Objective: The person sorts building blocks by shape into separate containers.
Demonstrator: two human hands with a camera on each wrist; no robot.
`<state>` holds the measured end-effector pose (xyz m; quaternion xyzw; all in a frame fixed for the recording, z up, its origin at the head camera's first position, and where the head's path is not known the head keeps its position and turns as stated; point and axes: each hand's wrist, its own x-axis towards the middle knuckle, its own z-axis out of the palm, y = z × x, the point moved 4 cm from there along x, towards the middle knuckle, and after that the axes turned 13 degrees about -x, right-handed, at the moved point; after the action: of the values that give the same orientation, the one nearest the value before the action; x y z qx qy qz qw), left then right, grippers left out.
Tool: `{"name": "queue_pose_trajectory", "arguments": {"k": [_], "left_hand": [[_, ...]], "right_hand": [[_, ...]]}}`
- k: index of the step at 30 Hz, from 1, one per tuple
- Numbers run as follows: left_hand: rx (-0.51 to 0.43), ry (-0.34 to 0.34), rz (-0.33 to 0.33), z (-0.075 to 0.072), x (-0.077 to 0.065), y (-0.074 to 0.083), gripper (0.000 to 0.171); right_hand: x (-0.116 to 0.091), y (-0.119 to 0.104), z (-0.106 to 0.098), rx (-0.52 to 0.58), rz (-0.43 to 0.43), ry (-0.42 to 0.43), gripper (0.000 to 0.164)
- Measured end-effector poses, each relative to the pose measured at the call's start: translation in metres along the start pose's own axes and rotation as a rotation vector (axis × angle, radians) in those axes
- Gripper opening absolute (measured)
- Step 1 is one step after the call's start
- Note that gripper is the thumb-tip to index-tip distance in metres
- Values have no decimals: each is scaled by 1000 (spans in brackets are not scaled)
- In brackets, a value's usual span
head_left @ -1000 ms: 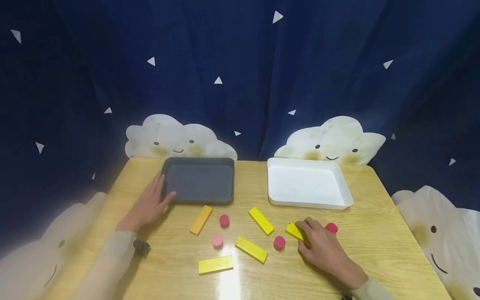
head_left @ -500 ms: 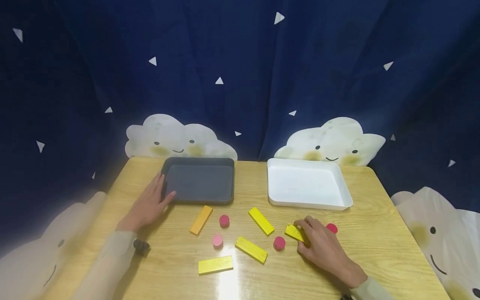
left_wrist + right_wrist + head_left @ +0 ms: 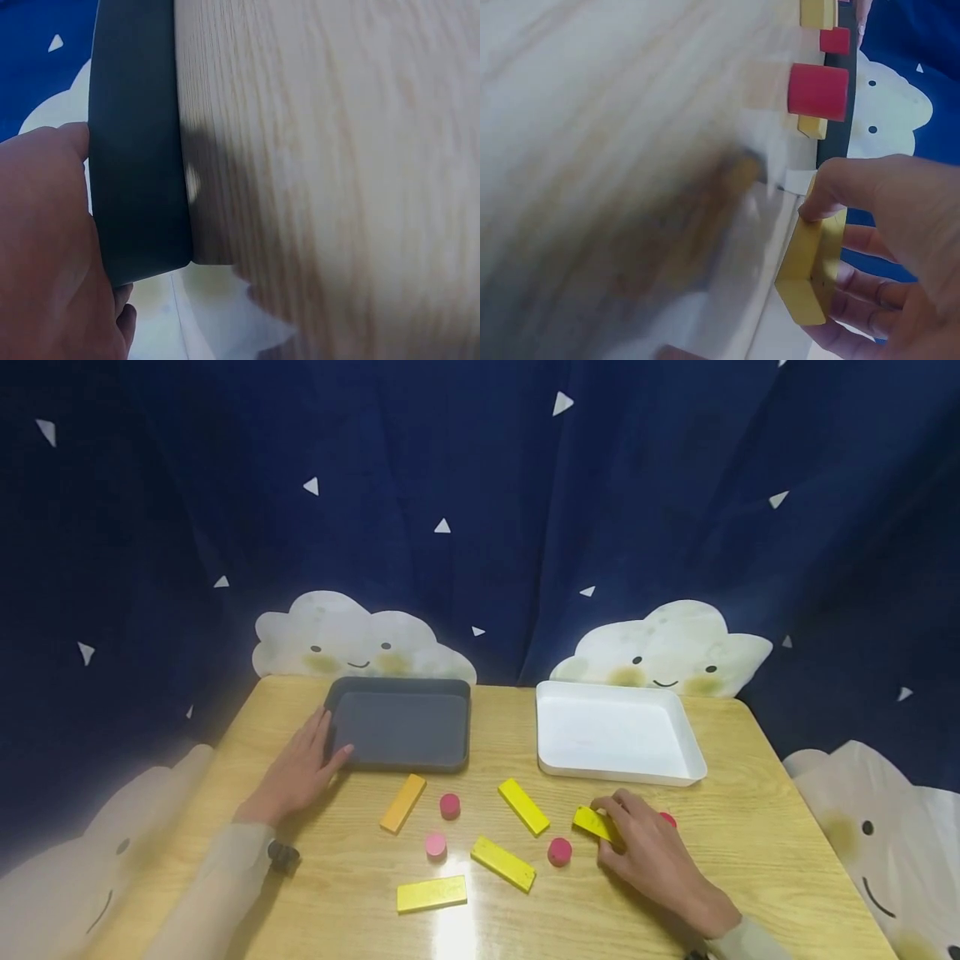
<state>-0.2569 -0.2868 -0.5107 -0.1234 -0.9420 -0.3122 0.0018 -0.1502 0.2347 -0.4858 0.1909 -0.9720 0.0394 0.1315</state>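
My right hand (image 3: 651, 856) pinches a yellow rectangular block (image 3: 596, 824) between thumb and fingers. In the right wrist view that block (image 3: 810, 262) looks raised off the tabletop, its blurred reflection lying apart from it. A red cylinder (image 3: 669, 819) is partly hidden behind this hand. My left hand (image 3: 292, 777) rests at the left near corner of the dark grey tray (image 3: 397, 767), fingers stretched along its side and thumb at the front rim. The left wrist view shows the hand (image 3: 49, 247) against the tray's wall (image 3: 139, 150).
A white tray (image 3: 622, 775) stands at the back right. Between the hands lie an orange block (image 3: 402, 803), yellow blocks (image 3: 523, 807) (image 3: 503, 863) (image 3: 432, 893), two red cylinders (image 3: 450, 806) (image 3: 559, 852) and a pink cylinder (image 3: 436, 847). A dark blue curtain (image 3: 480, 510) hangs behind the table.
The view has tipped up slightly. My right hand, with the yellow block, has shifted very little and covers more of the red cylinder. The left hand stays at the grey tray.
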Motion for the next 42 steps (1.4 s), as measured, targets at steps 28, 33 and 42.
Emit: {"name": "queue_pose_trajectory", "arguments": {"k": [28, 33, 42], "left_hand": [[18, -6, 7, -2, 0, 2, 89], [8, 7, 20, -1, 1, 1, 90], [9, 0, 2, -1, -3, 3, 89]], "right_hand": [[65, -11, -47, -66, -177, 143, 46], [82, -19, -54, -63, -223, 165, 47], [116, -39, -62, -39, -325, 217, 43]]}}
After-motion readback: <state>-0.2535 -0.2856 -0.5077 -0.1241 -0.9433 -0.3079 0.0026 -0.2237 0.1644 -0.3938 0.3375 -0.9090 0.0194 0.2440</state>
